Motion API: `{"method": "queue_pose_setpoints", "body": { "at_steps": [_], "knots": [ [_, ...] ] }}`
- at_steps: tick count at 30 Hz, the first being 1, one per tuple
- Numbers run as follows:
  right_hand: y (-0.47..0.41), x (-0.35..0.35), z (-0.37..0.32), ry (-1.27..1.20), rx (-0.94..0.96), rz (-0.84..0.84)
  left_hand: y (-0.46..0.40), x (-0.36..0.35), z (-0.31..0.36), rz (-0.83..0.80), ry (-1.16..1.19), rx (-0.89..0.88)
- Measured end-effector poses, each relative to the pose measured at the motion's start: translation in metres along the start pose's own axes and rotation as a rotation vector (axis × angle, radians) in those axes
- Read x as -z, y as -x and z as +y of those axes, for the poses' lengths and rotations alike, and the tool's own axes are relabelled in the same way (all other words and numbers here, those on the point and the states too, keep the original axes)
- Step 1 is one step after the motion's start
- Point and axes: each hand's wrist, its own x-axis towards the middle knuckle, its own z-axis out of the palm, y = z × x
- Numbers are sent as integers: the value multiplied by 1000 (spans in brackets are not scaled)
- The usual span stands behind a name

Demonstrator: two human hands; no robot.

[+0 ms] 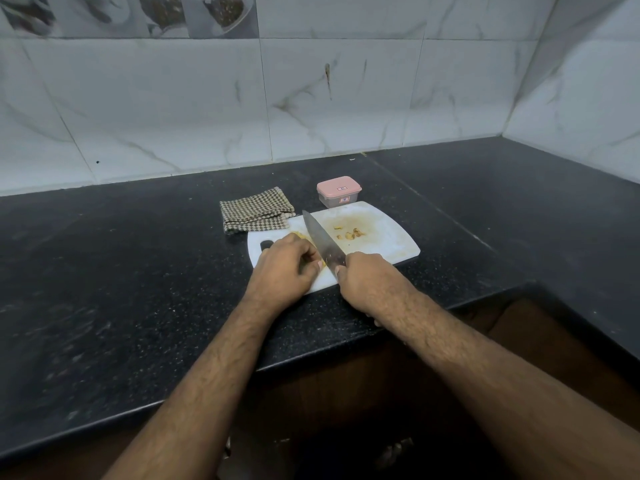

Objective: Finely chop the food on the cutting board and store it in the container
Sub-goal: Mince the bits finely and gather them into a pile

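Observation:
A white cutting board (388, 237) lies on the black counter. My left hand (284, 268) curls over a yellow piece of food (300, 235) on the board's left part, hiding most of it. My right hand (365, 282) grips the handle of a large knife (320, 237), whose blade points away and lies just right of my left fingers. A few small cut yellow-brown pieces (351, 234) sit on the board right of the blade. A small container (338, 192) with a pink lid on it stands behind the board.
A folded checked cloth (254, 209) lies at the board's back left, touching it. The black counter (121, 271) runs left and turns along the right wall. A tiled wall stands behind. The counter's front edge is close under my forearms.

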Motion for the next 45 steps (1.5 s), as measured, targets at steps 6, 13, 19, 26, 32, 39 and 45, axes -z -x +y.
{"method": "queue_pose_setpoints", "body": {
  "at_steps": [6, 13, 19, 26, 32, 39, 45],
  "knots": [
    [0, 5, -4, 13, -9, -30, 0, -1, -1, 3, 13, -3],
    [-1, 6, -14, 103, -5, -19, 1, 1, 0, -4, 14, 10],
    [-1, 2, -14, 65, -24, -1, 3, 2, 0, 4, 39, 28],
    [1, -9, -2, -23, 10, 72, 0, 1, -2, 8, 43, 26],
    [0, -11, -1, -29, 22, 75, -1, -1, -3, 4, 40, 19],
    [-1, -5, -5, 2, 0, 29, -2, -1, -3, 7, 37, 19],
    [0, 1, -11, 54, -7, 7, -1, -2, -3, 6, 47, 25]
  ]
}}
